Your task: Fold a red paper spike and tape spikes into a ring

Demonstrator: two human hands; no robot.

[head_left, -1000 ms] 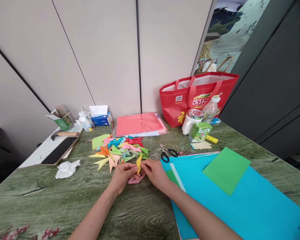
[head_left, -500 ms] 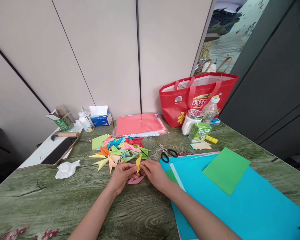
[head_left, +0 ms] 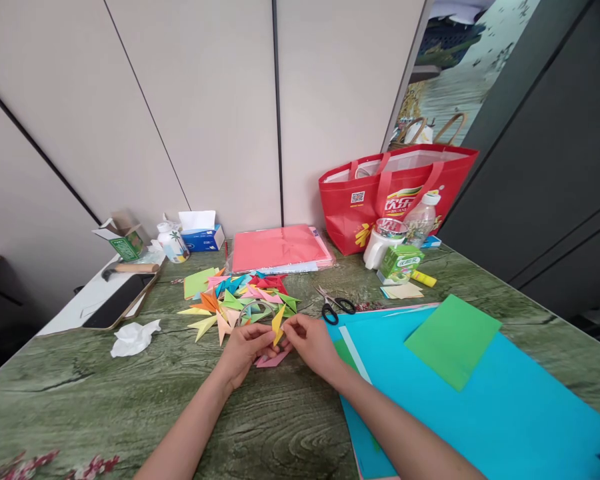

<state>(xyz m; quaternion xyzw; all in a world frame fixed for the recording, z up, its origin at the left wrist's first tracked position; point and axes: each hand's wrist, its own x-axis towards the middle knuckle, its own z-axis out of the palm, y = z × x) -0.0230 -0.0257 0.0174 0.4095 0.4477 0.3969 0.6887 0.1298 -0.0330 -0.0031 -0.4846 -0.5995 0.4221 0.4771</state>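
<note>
A small folded yellow paper piece (head_left: 278,325) is held upright between my two hands. My left hand (head_left: 249,351) pinches it from the left, and the fingers of my right hand (head_left: 307,340) close on its right side. Just under my fingers lies a pink folded piece (head_left: 273,360). Beyond my hands spreads a pile of folded papers (head_left: 240,293) in many colours, with a round ring (head_left: 257,305) on its near side. Black-handled scissors (head_left: 334,308) rest beyond my right hand.
Large blue sheets (head_left: 430,413) with a green square (head_left: 454,341) cover the right side. Crumpled tissue (head_left: 135,339) and a hammer (head_left: 133,268) are on the left. Behind stand a red bag (head_left: 345,217), a white mug (head_left: 379,245) and a tissue box (head_left: 203,239).
My right hand's fingers have shifted slightly up beside the yellow piece, which now shows a little more of its surface. My left hand has hardly moved.
</note>
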